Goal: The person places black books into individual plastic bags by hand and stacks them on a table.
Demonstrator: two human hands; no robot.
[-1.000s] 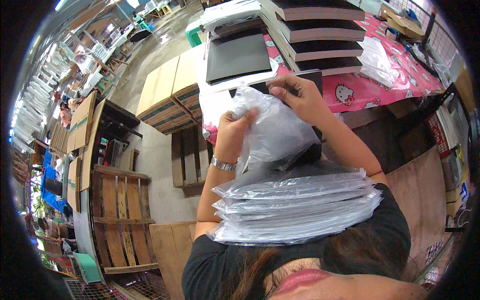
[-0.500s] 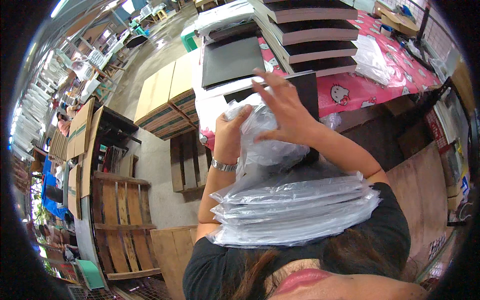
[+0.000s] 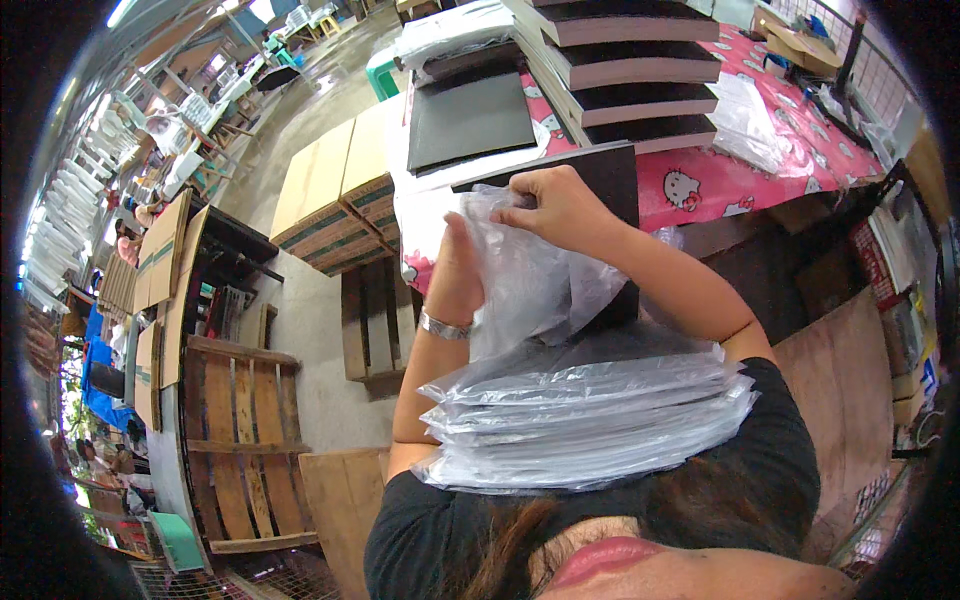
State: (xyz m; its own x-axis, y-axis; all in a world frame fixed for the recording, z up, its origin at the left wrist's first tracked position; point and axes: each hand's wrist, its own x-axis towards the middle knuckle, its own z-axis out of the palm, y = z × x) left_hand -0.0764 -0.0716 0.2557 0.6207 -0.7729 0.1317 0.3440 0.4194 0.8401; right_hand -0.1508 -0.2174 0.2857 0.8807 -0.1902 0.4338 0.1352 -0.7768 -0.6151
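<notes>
A crinkled clear plastic bag [image 3: 535, 285] is between my hands, above a large black flat panel [image 3: 605, 172] on the near side of the table. My right hand [image 3: 570, 205] is closed in a pinch on the bag's upper edge. At the bag's left side is my left hand [image 3: 455, 275], a metal watch on its wrist. Its thumb points up, but blur and the bag hide most of the fingers. Close to my chest lies a stack of clear plastic-wrapped flat packs [image 3: 590, 420].
Thick black-covered books [image 3: 640, 70] are stacked in steps on the pink patterned tablecloth [image 3: 690, 185]. A black cover [image 3: 470, 122] lies left of them. Cardboard boxes [image 3: 330, 190] stand left of the table, with wooden pallets [image 3: 245, 445] on the floor farther left.
My right hand has gone from spread fingers over the bag to a pinch on its upper edge. The bag now hangs straighter, and my left hand has dropped slightly along its side.
</notes>
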